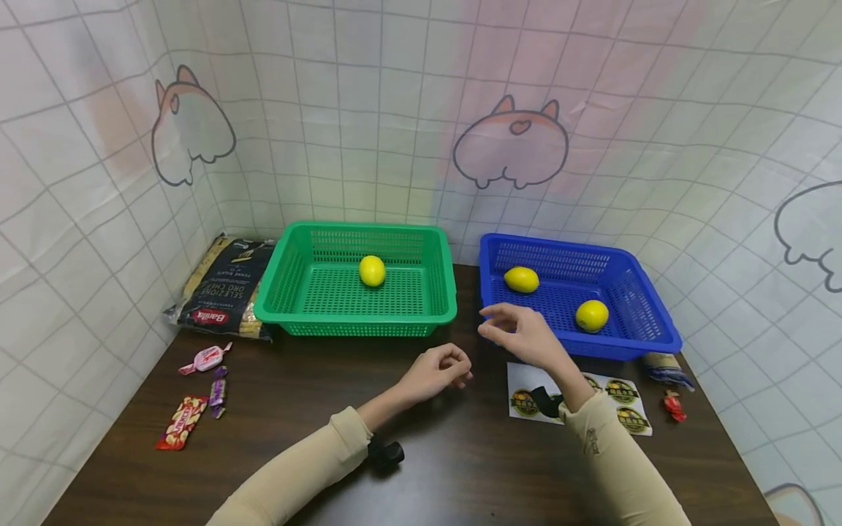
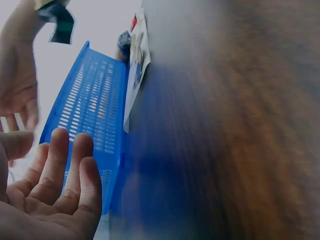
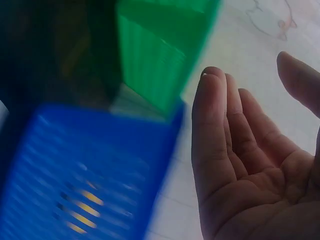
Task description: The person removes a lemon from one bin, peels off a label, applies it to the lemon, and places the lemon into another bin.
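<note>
My right hand hovers at the front left corner of the blue basket, thumb and fingers apart with nothing between them. Two lemons lie inside that basket, one lemon at the back left and another lemon nearer the front. My left hand is over the table in front of the gap between the baskets, its fingers loosely bent and holding nothing. Behind it and to the left stands the green basket, with a single lemon in it. The left wrist view shows the left palm and relaxed fingers.
A bag of pasta leans beside the green basket. Candies and a red snack packet lie at the left. Under the right forearm is a sheet of round stickers; a red candy lies farther right. Patterned curtains surround the table.
</note>
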`<action>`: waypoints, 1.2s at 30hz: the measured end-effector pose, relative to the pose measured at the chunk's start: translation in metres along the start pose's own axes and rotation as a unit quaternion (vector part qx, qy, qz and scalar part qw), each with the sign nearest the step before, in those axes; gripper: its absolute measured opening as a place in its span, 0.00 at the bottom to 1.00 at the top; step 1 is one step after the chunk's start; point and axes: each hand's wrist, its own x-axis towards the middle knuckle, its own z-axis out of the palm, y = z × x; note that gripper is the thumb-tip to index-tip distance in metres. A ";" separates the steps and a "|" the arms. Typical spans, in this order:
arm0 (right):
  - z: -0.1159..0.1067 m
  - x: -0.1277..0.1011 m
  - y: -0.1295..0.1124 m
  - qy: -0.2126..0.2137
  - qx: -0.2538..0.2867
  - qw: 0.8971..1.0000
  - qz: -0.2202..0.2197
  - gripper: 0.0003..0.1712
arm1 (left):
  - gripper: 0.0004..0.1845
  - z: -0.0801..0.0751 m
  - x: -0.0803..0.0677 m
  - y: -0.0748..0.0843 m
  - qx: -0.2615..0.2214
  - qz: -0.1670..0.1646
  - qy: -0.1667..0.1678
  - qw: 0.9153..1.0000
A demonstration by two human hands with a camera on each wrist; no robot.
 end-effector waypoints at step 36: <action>0.070 0.037 -0.013 0.069 0.117 0.988 0.076 0.33 | 0.15 -0.095 -0.023 0.077 0.140 0.042 -0.125 0.981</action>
